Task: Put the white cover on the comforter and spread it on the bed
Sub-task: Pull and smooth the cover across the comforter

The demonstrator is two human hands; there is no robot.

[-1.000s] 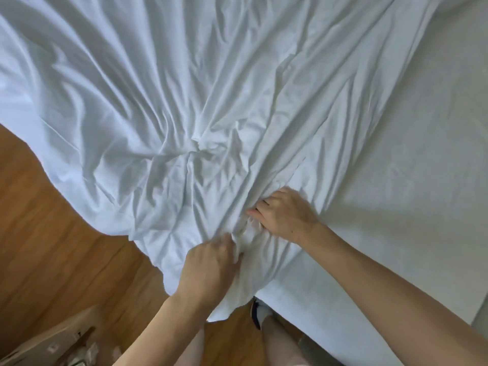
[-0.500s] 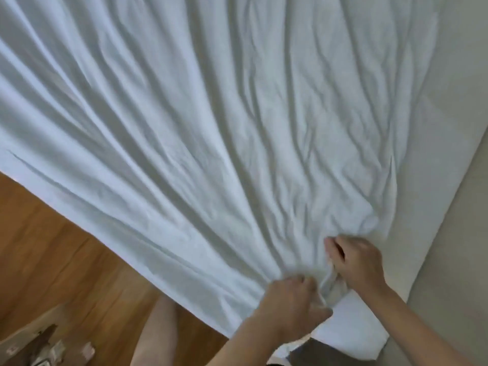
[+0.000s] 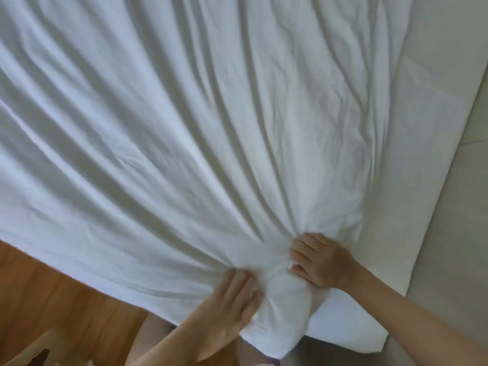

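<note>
The white cover [image 3: 184, 128] lies over most of the bed [image 3: 435, 114], pulled into long folds that run down to a bunched corner [image 3: 285, 302] at the bed's near end. My left hand [image 3: 232, 302] grips that bunch from the left, thumb against the cloth. On the bunch's right side my right hand [image 3: 319, 262] pinches the cloth, its fingers curled into the folds. The corner's thick, padded end hangs over the mattress edge toward me. I cannot tell whether the comforter is inside the cover.
A wooden floor [image 3: 52, 299] shows at the lower left, with a cardboard box [image 3: 39, 350] at the bottom edge. The bare mattress sheet runs along the right side, and past it is a pale grey floor [image 3: 464, 247]. My legs [image 3: 150, 336] stand at the bed's corner.
The cover has been pulled tighter toward me and its folds have straightened. Both hands have closed in around a thicker bunch at the corner, and the view has swung right.
</note>
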